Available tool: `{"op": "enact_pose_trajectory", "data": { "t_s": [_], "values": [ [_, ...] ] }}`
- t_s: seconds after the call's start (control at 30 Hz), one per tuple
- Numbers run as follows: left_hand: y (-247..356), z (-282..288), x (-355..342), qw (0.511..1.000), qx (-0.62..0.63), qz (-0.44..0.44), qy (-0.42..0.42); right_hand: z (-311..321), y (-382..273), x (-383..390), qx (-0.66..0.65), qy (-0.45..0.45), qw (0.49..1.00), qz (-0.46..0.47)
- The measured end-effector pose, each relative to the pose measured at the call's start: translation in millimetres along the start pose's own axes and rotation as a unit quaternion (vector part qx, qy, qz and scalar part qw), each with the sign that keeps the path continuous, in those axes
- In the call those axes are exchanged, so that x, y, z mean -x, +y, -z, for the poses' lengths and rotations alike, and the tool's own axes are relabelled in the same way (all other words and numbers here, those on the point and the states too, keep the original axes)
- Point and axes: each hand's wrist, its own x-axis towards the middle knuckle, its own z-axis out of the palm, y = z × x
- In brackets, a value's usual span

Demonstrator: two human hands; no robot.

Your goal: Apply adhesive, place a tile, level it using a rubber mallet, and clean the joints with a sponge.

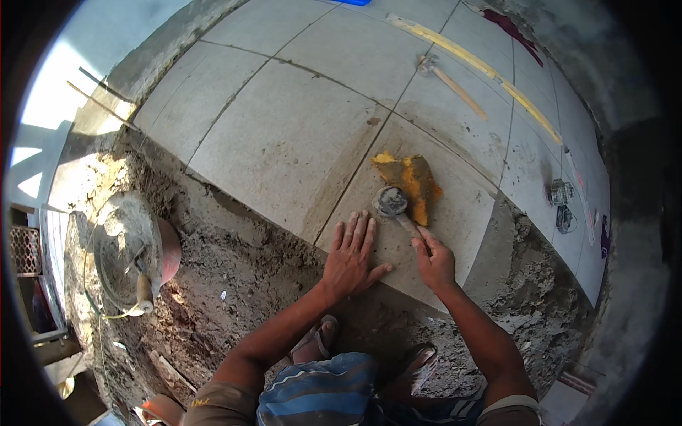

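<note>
My right hand [435, 264] grips the handle of a mallet [391, 201], whose round grey-caked head is over a floor tile [455, 245]. Just beyond the mallet lies a dirty yellow sponge or cloth [410, 181] on the same tile. My left hand [349, 257] rests flat with fingers spread, palm down, across the near-left edge of that tile and its joint with the neighbouring tile [270, 149]. Whether the mallet head touches the tile I cannot tell.
At left, a bucket [170, 248] of mortar holds a trowel [144, 292]. Rough wet mortar [234, 277] borders the tiles. Farther off lie a hammer [455, 92], a long yellow straightedge [483, 67], a dark cloth [513, 32] and a small wire-like object [560, 192].
</note>
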Motion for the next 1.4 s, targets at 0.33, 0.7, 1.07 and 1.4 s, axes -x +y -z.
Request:
{"op": "enact_pose_trajectory", "data": {
  "t_s": [0.33, 0.7, 1.07, 1.4],
  "values": [
    [-142.5, 51.1, -48.9, 0.962, -0.168, 0.186, 0.107, 7.3, -37.6, -5.6, -0.039, -0.008, 0.997, 0.068],
    [-149.1, 51.6, -57.1, 0.963, -0.185, 0.191, 0.042, -14.0, -114.9, -64.0, 0.048, -0.016, 0.992, 0.119],
    [-150.2, 50.5, -56.0, 0.966, -0.169, 0.183, 0.064, -11.6, -200.9, -118.9, 0.238, -0.107, 0.954, 0.15],
    [-157.8, 54.8, -51.1, 0.959, -0.174, 0.216, 0.054, -32.3, -211.1, -121.4, 0.299, -0.121, 0.933, 0.157]
  ]
}}
